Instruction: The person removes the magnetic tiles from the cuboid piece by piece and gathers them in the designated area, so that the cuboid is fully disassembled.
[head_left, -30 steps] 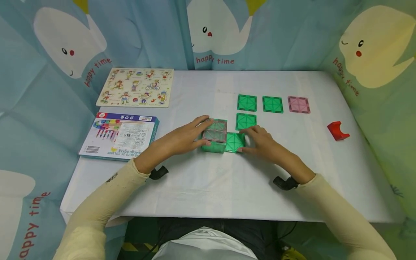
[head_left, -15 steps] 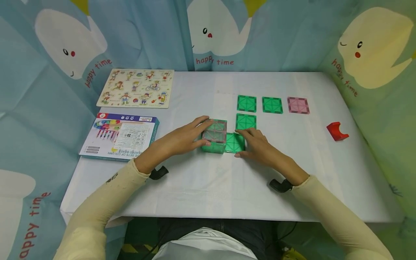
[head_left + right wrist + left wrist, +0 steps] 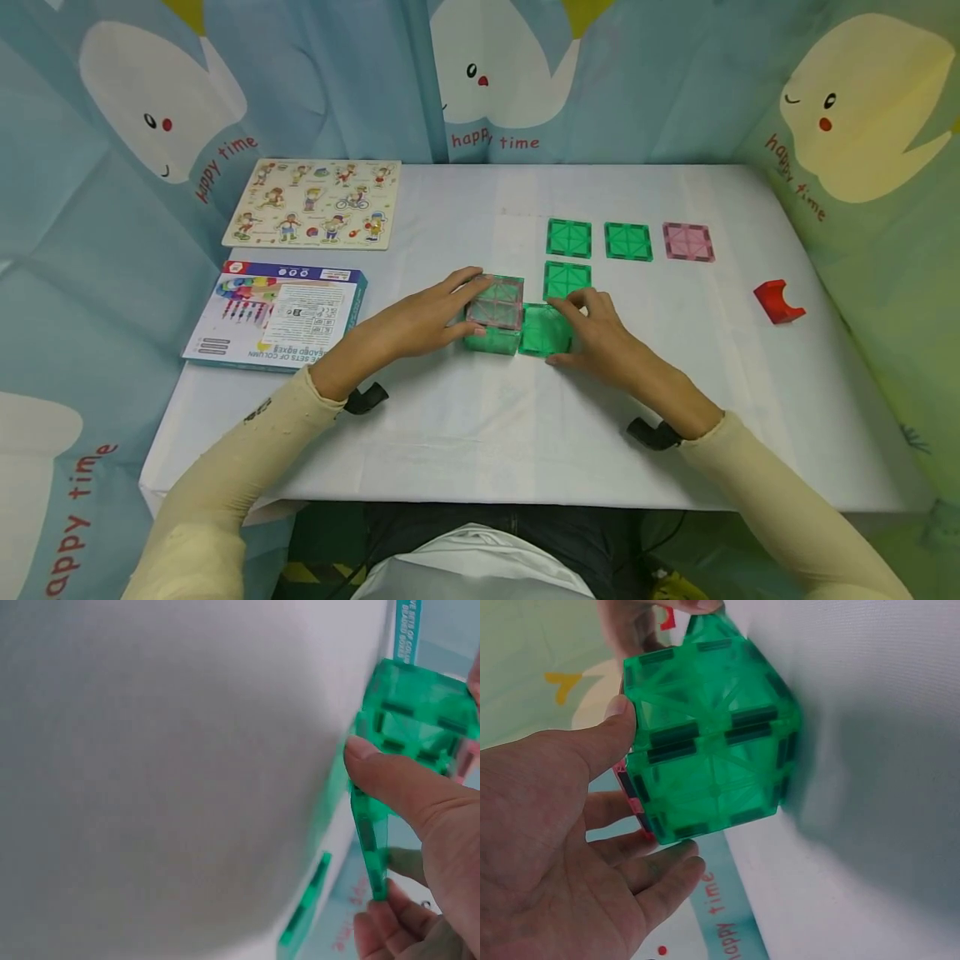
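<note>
A cube built of see-through square magnetic tiles, green sides under a pink top, stands on the table. My left hand holds it, with the thumb at the near side and the fingers at the far side. Close against the cube's right side is a green magnetic tile, pinched by its edges between the thumb and fingers of my right hand. In the right wrist view this tile is tilted up off the cloth. The left wrist view shows the cube's green faces.
Three green tiles lie flat behind, the nearest green tile just beyond my right fingers. A pink tile and a red notched block lie to the right. A picture board and a flat box sit at the left.
The green tile in my right hand lay flat beside the cube and is now raised and tilted, its right edge up. My left hand and the cube have stayed in place.
</note>
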`<move>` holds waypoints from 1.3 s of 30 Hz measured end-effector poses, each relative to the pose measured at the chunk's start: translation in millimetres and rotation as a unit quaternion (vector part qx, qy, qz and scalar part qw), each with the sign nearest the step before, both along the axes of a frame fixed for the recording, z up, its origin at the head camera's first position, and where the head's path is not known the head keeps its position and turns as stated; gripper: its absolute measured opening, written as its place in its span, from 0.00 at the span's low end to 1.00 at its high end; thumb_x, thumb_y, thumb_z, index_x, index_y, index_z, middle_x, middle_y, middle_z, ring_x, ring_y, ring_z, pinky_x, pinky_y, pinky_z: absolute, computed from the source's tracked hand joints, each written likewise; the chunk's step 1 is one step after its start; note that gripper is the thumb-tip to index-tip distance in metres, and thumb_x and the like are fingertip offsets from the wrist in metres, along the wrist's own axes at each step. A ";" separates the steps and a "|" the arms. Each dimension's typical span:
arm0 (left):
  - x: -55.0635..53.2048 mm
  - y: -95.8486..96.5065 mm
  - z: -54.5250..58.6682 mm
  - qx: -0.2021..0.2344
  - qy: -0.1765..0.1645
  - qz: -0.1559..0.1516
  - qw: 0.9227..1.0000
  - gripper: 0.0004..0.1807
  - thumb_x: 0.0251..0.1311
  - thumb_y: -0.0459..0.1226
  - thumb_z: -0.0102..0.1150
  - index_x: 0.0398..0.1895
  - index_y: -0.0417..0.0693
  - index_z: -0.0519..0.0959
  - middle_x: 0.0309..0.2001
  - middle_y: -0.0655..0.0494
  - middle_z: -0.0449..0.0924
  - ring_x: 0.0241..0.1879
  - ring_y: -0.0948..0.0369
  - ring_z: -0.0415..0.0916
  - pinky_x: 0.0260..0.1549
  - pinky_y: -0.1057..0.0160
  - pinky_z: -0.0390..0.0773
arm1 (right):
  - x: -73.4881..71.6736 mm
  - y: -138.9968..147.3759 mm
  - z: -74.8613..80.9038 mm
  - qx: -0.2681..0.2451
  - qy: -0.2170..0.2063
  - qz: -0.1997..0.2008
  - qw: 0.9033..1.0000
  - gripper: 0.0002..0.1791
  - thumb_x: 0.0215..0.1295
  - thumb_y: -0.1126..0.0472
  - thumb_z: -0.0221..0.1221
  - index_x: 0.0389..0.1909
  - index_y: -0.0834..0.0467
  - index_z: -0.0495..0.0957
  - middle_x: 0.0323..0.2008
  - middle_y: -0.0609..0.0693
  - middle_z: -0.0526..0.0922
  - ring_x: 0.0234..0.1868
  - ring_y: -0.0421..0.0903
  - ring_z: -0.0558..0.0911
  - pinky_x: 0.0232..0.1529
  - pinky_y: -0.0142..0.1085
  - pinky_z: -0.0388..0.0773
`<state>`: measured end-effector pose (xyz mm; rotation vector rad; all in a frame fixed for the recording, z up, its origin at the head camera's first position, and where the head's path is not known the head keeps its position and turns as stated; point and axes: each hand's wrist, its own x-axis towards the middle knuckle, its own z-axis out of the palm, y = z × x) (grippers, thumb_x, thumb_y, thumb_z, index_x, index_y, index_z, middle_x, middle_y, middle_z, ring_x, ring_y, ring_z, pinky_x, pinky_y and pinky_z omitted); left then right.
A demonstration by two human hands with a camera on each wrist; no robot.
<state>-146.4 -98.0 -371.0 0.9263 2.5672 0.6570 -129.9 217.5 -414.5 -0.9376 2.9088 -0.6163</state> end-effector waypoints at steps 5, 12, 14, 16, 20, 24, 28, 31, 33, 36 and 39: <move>-0.6 0.0 0.1 0.001 0.001 -0.002 1.000 0.43 0.78 0.53 0.55 0.87 0.53 0.49 0.86 0.48 0.43 0.81 0.49 0.58 0.74 0.47 0.69 | -2.4 20.5 13.0 -0.016 0.028 -0.009 0.999 0.46 0.53 0.64 0.81 0.71 0.68 0.69 0.59 0.68 0.66 0.59 0.65 0.65 0.55 0.58 0.72; -0.4 0.0 0.5 -0.001 0.004 -0.004 1.000 0.43 0.78 0.54 0.54 0.87 0.53 0.49 0.86 0.49 0.43 0.80 0.49 0.59 0.74 0.47 0.68 | -15.9 65.3 32.7 -0.025 0.007 -0.077 0.997 0.47 0.57 0.65 0.79 0.75 0.63 0.65 0.65 0.72 0.63 0.63 0.68 0.62 0.53 0.64 0.75; -0.5 0.1 0.6 -0.001 0.005 -0.004 1.000 0.42 0.79 0.54 0.55 0.87 0.53 0.49 0.86 0.49 0.44 0.80 0.49 0.59 0.74 0.47 0.68 | -21.7 77.2 34.9 -0.019 -0.016 -0.102 0.994 0.47 0.59 0.64 0.78 0.77 0.62 0.64 0.67 0.73 0.60 0.65 0.69 0.60 0.53 0.66 0.75; -0.4 0.0 0.6 0.000 0.006 -0.005 1.000 0.42 0.79 0.53 0.55 0.87 0.53 0.50 0.86 0.49 0.44 0.80 0.49 0.59 0.74 0.47 0.68 | -28.2 87.9 34.8 -0.010 -0.039 -0.122 0.992 0.47 0.61 0.63 0.77 0.77 0.61 0.63 0.69 0.73 0.59 0.67 0.70 0.58 0.56 0.68 0.74; 0.2 -0.8 0.3 0.000 0.009 -0.006 1.000 0.43 0.79 0.53 0.55 0.87 0.53 0.49 0.86 0.48 0.44 0.80 0.48 0.60 0.74 0.47 0.68 | -40.3 105.1 29.3 0.008 -0.073 -0.139 0.988 0.46 0.63 0.62 0.75 0.79 0.60 0.63 0.71 0.72 0.57 0.71 0.71 0.56 0.62 0.72 0.68; 0.5 -0.9 0.2 -0.001 0.013 -0.007 1.000 0.42 0.79 0.53 0.55 0.87 0.52 0.50 0.85 0.48 0.44 0.79 0.48 0.61 0.73 0.48 0.69 | -51.3 117.6 21.9 0.027 -0.090 -0.135 0.986 0.46 0.63 0.61 0.75 0.79 0.59 0.63 0.72 0.72 0.59 0.71 0.72 0.56 0.63 0.74 0.67; 0.7 -1.2 0.2 -0.003 0.014 -0.007 1.000 0.42 0.79 0.53 0.55 0.87 0.52 0.50 0.85 0.47 0.44 0.79 0.48 0.61 0.74 0.47 0.69 | -62.1 124.3 16.4 0.046 -0.112 -0.128 0.984 0.47 0.63 0.57 0.76 0.79 0.58 0.63 0.73 0.72 0.59 0.72 0.74 0.56 0.64 0.76 0.64; 0.5 -1.0 0.1 -0.003 0.012 -0.005 1.000 0.42 0.78 0.54 0.55 0.87 0.53 0.50 0.85 0.47 0.44 0.79 0.48 0.61 0.74 0.47 0.69 | -68.7 126.5 14.4 0.056 -0.136 -0.121 0.982 0.44 0.64 0.54 0.75 0.76 0.58 0.65 0.75 0.72 0.59 0.74 0.75 0.55 0.67 0.78 0.58; 0.3 -0.6 -0.2 -0.002 0.010 -0.005 1.000 0.42 0.78 0.53 0.55 0.87 0.53 0.50 0.85 0.47 0.45 0.79 0.48 0.61 0.74 0.47 0.69 | -71.4 127.3 13.9 0.058 -0.155 -0.117 0.979 0.41 0.65 0.52 0.75 0.74 0.59 0.68 0.76 0.71 0.60 0.75 0.74 0.54 0.68 0.78 0.57; 0.2 -0.4 -0.1 -0.001 0.008 -0.005 1.000 0.42 0.79 0.53 0.55 0.87 0.53 0.50 0.85 0.47 0.44 0.80 0.48 0.60 0.73 0.47 0.69 | -73.7 127.6 14.1 0.060 -0.171 -0.111 0.977 0.37 0.65 0.52 0.74 0.70 0.60 0.71 0.76 0.70 0.63 0.75 0.74 0.54 0.68 0.77 0.56; 0.2 -0.5 0.8 -0.001 0.007 -0.006 1.000 0.42 0.79 0.53 0.55 0.87 0.53 0.49 0.85 0.47 0.44 0.80 0.48 0.60 0.73 0.47 0.69 | -75.7 126.7 15.7 0.077 -0.162 -0.106 0.978 0.35 0.65 0.52 0.74 0.69 0.60 0.73 0.77 0.70 0.62 0.75 0.76 0.54 0.67 0.78 0.56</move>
